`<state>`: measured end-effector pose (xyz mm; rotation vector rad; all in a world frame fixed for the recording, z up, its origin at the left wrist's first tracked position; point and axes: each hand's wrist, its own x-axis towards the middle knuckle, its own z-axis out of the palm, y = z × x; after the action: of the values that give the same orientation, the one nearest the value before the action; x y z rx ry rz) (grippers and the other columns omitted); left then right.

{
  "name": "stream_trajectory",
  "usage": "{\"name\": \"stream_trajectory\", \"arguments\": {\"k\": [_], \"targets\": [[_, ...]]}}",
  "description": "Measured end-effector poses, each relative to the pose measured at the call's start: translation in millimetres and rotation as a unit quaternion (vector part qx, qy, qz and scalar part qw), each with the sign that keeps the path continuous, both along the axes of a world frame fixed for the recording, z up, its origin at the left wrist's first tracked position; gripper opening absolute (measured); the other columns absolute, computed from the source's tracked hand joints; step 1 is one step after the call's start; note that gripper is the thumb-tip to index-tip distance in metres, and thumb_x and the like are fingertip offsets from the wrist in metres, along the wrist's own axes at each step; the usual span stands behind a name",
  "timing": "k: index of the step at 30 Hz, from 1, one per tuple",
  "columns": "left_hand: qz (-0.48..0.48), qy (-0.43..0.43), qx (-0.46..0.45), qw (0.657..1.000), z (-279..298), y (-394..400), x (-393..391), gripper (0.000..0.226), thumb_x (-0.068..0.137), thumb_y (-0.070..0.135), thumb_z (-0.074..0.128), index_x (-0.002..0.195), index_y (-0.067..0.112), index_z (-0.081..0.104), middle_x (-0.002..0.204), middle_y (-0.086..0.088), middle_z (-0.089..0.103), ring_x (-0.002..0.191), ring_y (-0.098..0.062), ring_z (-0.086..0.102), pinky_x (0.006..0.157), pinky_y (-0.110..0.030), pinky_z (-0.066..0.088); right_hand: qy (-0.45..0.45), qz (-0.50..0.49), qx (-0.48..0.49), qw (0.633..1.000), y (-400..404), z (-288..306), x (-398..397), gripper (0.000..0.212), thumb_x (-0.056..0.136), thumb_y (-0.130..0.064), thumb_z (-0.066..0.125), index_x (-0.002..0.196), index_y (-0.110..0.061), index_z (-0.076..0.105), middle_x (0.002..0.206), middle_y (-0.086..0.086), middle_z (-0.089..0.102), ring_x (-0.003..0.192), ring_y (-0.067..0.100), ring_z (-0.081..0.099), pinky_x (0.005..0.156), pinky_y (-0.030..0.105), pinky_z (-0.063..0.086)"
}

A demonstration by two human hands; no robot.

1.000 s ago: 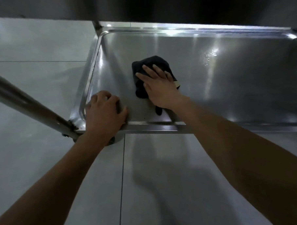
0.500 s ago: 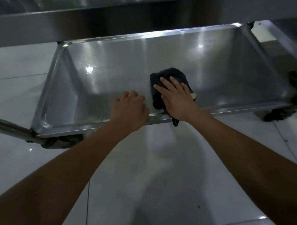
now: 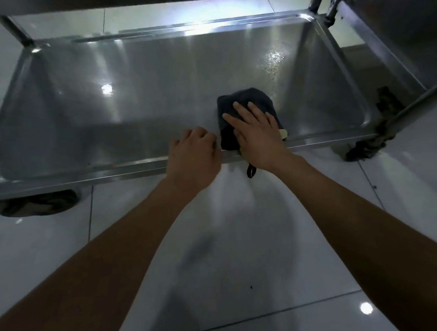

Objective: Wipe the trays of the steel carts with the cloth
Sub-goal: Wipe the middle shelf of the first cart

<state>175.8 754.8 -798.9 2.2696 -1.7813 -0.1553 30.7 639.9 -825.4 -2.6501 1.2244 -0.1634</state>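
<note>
The low steel tray (image 3: pixel 115 114) of a cart fills the upper half of the view. A dark folded cloth (image 3: pixel 244 99) lies on it near the front rim, right of centre, with a small loop hanging over the rim. My right hand (image 3: pixel 256 136) presses flat on the cloth with straight fingers. My left hand (image 3: pixel 194 154) grips the tray's front rim just left of the cloth, fingers curled over the edge. A patch of wet specks (image 3: pixel 273 58) shines on the tray behind the cloth.
Cart posts rise at the back left (image 3: pixel 16 31) and back right (image 3: pixel 315 1). A second steel cart's tray (image 3: pixel 402 32) stands at the right. Castor wheels sit under the front corners, left (image 3: pixel 39 205) and right (image 3: pixel 369 146). White tiled floor (image 3: pixel 240 239) lies below.
Both hands have moved rightward along the tray from its left corner. The right hand slid the cloth with it, and the left hand shifted its hold along the front rim.
</note>
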Motion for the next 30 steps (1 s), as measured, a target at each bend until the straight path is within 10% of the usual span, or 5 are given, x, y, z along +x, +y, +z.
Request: {"name": "stream_trajectory", "arguments": {"k": [24,30], "targets": [[0.034,-0.041,0.015,0.998,-1.2,-28.3,-31.2,0.031,0.097,0.042,0.049,0.118,0.022,0.061,0.133,-0.006,0.053,0.127,-0.030,0.045,0.109,-0.058,0.033,-0.063,-0.015,-0.028,0.997,-10.6,-9.2,-20.6,0.044,0.105,-0.030,0.038,0.148,-0.040,0.042,0.164,-0.010,0.024,0.153,0.018,0.011,0.121,0.043,0.005],[0.032,-0.018,-0.011,0.999,-6.4,-38.7,-46.3,0.022,0.095,0.037,0.053,0.105,0.023,0.068,0.115,-0.004,0.059,0.108,-0.031,0.053,0.094,-0.049,0.044,-0.078,-0.050,-0.051,0.994,-39.5,-9.3,-72.8,0.043,0.104,-0.030,0.038,0.145,-0.036,0.047,0.161,-0.009,0.030,0.152,0.019,0.018,0.122,0.044,0.013]]}}
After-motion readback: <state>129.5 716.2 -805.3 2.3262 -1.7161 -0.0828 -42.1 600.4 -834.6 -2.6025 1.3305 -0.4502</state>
